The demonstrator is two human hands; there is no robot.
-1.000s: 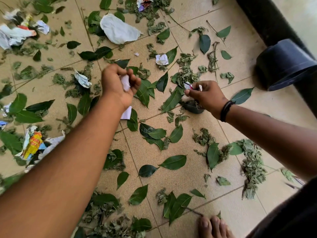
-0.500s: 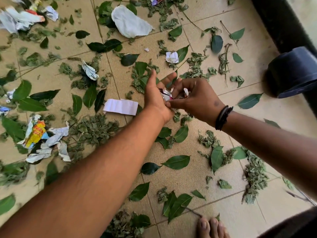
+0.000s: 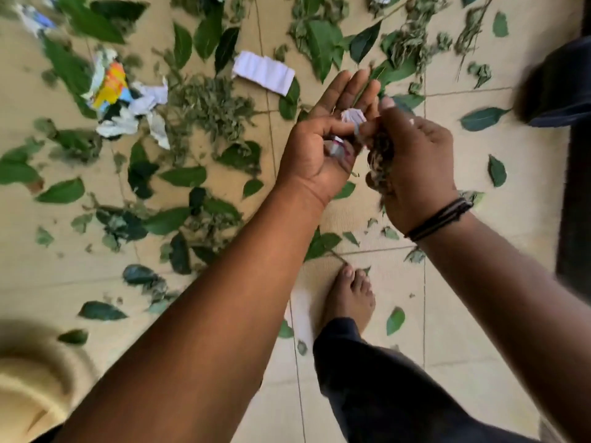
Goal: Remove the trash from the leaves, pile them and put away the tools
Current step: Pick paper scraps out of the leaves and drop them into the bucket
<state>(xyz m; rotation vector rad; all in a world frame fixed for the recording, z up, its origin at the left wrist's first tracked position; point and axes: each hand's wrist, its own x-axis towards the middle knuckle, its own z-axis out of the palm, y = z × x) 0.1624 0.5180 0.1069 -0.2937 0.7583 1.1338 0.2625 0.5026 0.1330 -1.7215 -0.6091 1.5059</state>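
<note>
My left hand (image 3: 319, 145) lies palm up with straight fingers, and small paper scraps (image 3: 351, 116) rest in the palm under its thumb. Right beside it, my right hand (image 3: 412, 161) grips a clump of dried leaves (image 3: 379, 161) and pinches at the scraps. Green leaves (image 3: 182, 177) and dried leaf bits (image 3: 211, 103) cover the tiled floor. A flat white paper (image 3: 263, 71) lies beyond my left hand. Crumpled colourful wrappers and paper (image 3: 121, 97) lie to the left.
A dark bucket (image 3: 559, 84) lies at the right edge, blurred. My bare foot (image 3: 350, 295) and dark trouser leg stand below the hands. A pale rounded object (image 3: 28, 388) fills the bottom left corner. A dark strip (image 3: 575, 219) runs along the right.
The view has tilted down and closer to me. Both hands have come in together; my left palm has turned up holding scraps, and my right hand now holds dried leaves.
</note>
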